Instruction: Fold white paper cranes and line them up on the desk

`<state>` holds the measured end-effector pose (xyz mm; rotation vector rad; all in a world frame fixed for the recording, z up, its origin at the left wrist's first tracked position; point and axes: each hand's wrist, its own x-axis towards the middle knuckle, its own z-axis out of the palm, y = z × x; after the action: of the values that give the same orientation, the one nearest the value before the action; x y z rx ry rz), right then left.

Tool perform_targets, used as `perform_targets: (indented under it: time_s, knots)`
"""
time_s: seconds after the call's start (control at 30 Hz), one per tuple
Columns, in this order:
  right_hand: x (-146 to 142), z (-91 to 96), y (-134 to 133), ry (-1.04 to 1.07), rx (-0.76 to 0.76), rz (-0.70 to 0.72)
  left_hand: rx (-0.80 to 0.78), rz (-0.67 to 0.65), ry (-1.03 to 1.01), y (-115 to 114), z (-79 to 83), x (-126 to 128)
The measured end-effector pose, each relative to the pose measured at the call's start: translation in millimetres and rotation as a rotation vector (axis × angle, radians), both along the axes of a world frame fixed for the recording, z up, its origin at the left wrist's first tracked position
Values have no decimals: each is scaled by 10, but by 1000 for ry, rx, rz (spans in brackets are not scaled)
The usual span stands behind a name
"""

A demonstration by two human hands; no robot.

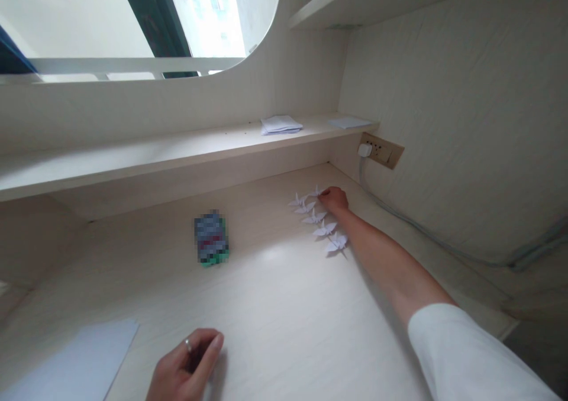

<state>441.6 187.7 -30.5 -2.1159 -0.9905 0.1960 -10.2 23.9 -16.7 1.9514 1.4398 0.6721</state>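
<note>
Your left hand (186, 365) rests at the near edge, fingers loosely curled, released, nothing visible in them. Your right forearm (381, 259) runs just beside the nearest origami crane (336, 243) on the counter (266, 306); a leftward drift could sweep the row askew. Farther on, the wings crowd, so a nudge might snag neighbours. At the far end, your right hand (335, 200) has its fingers bent at the farthest crane (316, 191); cannot tell whether they pinch or merely touch. Excess pressure could crease its thin paper.

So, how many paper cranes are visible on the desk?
6 paper cranes: two at the group's left, one at the right hand, three in a line nearer the camera; overlap may hide more.
</note>
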Motion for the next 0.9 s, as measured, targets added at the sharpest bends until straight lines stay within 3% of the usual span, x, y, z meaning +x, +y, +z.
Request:
perform_targets:
  time_s: [0.17,0.27,0.33,0.43,0.57,0.7,0.9]
  knots:
    - [-63,235,-277,-13,148,11,28,-23,-15,-22,-3,50]
    - [-458,375,-642,-13,263,72,36,-22,-42,-38,-3,76]
    - [-907,386,-972,43,361,287,35,-13,-71,-46,-7,87]
    - [-1661,262,-1458,123,246,721,-8,29,-185,-42,-22,106]
    - [-2287,20,-1812,109,151,908,-76,129,-321,10,-7,66]
    - [-2372,-85,-1919,-18,117,877,43,213,46,91,105,-262]
    - [-2370,-110,-1967,-127,102,871,105,520,321,148,208,-1222]
